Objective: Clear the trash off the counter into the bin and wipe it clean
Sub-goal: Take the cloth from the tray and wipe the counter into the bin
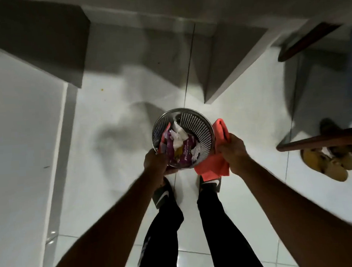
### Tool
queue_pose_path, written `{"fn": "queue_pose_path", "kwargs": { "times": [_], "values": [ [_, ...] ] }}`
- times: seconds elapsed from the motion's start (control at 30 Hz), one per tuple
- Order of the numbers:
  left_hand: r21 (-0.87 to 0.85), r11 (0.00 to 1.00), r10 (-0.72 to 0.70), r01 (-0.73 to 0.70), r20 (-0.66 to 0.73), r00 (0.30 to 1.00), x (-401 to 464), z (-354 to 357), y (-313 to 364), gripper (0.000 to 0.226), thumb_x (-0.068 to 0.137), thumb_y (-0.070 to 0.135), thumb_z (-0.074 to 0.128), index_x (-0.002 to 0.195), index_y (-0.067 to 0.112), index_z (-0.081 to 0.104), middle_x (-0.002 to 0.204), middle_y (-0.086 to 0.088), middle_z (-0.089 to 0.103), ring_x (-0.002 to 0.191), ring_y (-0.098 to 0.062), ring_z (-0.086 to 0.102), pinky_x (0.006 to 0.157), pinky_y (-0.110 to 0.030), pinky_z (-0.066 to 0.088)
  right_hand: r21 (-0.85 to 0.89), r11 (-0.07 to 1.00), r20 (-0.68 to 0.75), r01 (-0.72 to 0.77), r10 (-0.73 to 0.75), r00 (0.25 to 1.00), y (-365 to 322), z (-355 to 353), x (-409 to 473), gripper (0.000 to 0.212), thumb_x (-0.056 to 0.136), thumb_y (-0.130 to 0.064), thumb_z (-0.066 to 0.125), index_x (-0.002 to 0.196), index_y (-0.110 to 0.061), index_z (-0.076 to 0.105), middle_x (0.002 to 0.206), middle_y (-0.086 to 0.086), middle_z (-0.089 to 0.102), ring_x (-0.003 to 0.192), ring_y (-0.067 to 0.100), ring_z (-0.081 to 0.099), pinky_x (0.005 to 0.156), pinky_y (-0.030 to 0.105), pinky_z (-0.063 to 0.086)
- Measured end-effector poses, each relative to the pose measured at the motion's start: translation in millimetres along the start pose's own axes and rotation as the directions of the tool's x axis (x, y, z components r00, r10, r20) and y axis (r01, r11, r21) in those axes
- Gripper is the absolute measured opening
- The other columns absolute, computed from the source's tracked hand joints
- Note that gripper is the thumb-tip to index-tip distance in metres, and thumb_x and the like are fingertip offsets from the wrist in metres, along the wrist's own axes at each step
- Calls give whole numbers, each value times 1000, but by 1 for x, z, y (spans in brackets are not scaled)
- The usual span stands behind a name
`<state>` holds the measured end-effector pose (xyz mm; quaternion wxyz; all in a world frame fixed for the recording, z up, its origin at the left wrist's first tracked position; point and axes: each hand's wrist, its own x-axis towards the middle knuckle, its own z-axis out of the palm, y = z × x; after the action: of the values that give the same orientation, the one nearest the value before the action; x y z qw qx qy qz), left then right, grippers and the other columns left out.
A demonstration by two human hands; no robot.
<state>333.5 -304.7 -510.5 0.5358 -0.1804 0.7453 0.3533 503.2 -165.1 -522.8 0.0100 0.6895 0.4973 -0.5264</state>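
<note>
A round perforated metal bin [199, 123] hangs over the white tiled floor in front of my feet. Inside it lie crumpled purple wrappers [185, 151] and white paper scraps [178, 136]. My left hand [155, 162] grips the bin's near-left rim. My right hand [232, 150] is closed on a coral-red cloth [213, 168], which drapes against the bin's right side. The white counter [14, 126] runs along the left edge of the view.
A grey wall corner [228, 68] juts out beyond the bin. At the right stand dark wooden furniture legs [324, 139] with tan shoes [329, 162] beneath them. My feet in black slides [163, 193] stand just behind the bin.
</note>
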Motion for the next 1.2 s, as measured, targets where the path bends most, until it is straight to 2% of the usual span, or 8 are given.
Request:
{"fn": "queue_pose_path", "kwargs": {
  "times": [0.13,0.4,0.53,0.7,0.8,1.0,1.1,1.2],
  "values": [
    [-36,999,27,-28,-32,999,-82,-23,37,15,97,29,64,101,14,65,104,-15,74,78,-38,77,50,-36,63,294,948,102,125,-161,982,-33,-43,-70,22,75,-11,67,91,-25,73,83,-2,77,73,18,72,64,32,56],
    [-55,994,104,-99,79,992,-273,-63,112,28,100,20,57,120,2,63,111,-23,74,88,-43,76,52,-40,65,565,824,90,48,-119,989,-139,-112,-233,31,79,17,58,98,-6,70,94,25,73,79,34,68,77,46,57],
    [-64,992,119,-110,148,982,-320,-67,144,45,102,41,53,119,1,65,115,-24,74,100,-42,74,71,-51,65,633,773,74,41,-113,991,-175,-136,-285,31,78,20,51,96,1,68,88,23,75,73,35,71,74,42,58],
    [-87,987,148,-133,208,967,-336,-67,155,29,103,24,50,122,10,67,113,-18,74,89,-31,70,54,-36,62,682,729,5,60,-88,996,-197,-150,-316,27,78,21,48,94,7,64,79,21,72,68,33,67,67,38,56],
    [-94,988,139,-121,224,965,-343,-63,158,25,101,20,54,116,8,69,105,-18,75,92,-36,73,58,-43,65,693,716,-71,85,-50,996,-203,-159,-320,25,78,18,50,94,4,62,74,16,67,61,29,62,60,35,52],
    [-83,992,107,-92,194,975,-353,-47,164,27,101,14,50,121,1,63,111,-25,68,94,-46,70,48,-39,62,650,731,-268,207,-35,963,-239,-209,-300,26,71,5,52,88,-11,65,79,15,68,71,37,66,68,49,60],
    [-99,992,102,-84,190,977,-356,-36,166,29,103,18,50,125,4,62,114,-24,70,96,-41,71,56,-44,65,457,822,-427,340,-132,894,-278,-238,-285,24,73,-13,51,91,-13,66,74,5,66,74,33,65,62,33,51],
    [-149,988,64,-39,166,984,-351,-29,165,28,101,4,44,123,0,61,108,-25,70,90,-38,71,56,-43,65,122,898,-422,423,-339,841,-317,-247,-251,32,85,-10,53,114,-18,65,89,11,69,85,36,64,74,36,49]
  ]
}}
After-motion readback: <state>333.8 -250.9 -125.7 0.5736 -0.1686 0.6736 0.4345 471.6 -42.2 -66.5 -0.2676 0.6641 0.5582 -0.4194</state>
